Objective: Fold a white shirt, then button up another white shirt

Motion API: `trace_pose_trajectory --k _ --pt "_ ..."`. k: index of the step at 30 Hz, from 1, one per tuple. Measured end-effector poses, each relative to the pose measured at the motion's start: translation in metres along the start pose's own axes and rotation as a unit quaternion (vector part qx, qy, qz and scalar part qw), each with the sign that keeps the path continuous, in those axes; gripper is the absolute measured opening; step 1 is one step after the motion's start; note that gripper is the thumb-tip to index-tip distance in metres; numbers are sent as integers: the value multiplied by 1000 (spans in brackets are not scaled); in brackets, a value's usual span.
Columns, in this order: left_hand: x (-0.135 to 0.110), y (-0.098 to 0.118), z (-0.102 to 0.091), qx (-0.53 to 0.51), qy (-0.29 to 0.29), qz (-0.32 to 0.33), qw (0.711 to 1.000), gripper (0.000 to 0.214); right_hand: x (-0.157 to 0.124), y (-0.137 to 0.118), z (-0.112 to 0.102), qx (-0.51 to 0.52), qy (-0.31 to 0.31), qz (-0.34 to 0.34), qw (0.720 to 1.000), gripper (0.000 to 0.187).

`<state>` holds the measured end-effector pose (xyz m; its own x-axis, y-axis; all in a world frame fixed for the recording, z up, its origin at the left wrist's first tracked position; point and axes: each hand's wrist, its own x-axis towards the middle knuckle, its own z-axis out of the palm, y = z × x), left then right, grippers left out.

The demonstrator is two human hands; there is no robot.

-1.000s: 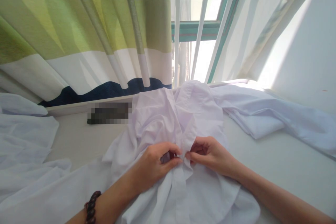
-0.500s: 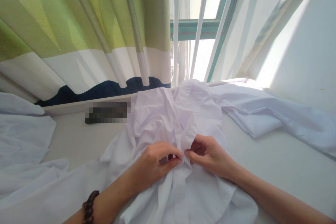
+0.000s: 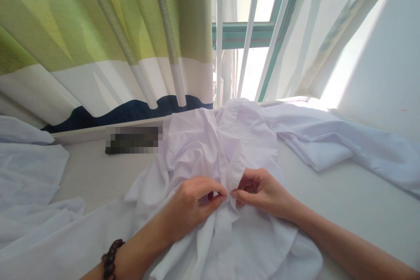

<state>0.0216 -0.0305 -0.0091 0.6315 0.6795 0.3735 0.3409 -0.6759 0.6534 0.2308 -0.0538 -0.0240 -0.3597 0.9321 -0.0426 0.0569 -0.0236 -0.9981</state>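
A white shirt (image 3: 193, 140) lies spread out and wrinkled in front of me, its front strip running down the middle and one sleeve stretched to the right. My left hand (image 3: 200, 197) pinches the shirt's front strip between thumb and forefinger. Close beside it, my right hand (image 3: 257, 190) pinches the facing edge of the cloth, its other fingers curled behind the fabric. The two pairs of fingertips nearly meet. Whether a button is between them is too small to tell. A dark beaded bracelet (image 3: 112, 258) circles my left wrist.
More white cloth (image 3: 29, 179) is heaped at the left. A dark, blurred-out object (image 3: 133, 140) lies left of the shirt on the pale surface (image 3: 88, 168). White railings (image 3: 248, 35) and a striped curtain (image 3: 131, 30) stand at the back, a white wall (image 3: 387, 74) at the right.
My left thumb and forefinger have closed together a little more on the cloth. Both hands stay almost in place, and the shirt lies as before.
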Motion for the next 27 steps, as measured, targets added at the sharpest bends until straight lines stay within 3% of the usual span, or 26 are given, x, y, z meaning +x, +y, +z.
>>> trace_pose_trajectory --k 9,13,18,27 --pt "-1 4 1 27 25 -42 998 5 0 -7 -3 -1 0 -25 1000 17" --pt "0 3 0 8 12 -63 998 6 0 -5 -1 -11 -13 -16 1000 5" --pt "0 0 -2 -6 -9 -51 999 7 -1 -2 0 -54 -20 -27 998 5" --pt "-1 -1 -2 -7 -4 2 1000 8 -1 -3 -4 -36 -50 -19 998 6"
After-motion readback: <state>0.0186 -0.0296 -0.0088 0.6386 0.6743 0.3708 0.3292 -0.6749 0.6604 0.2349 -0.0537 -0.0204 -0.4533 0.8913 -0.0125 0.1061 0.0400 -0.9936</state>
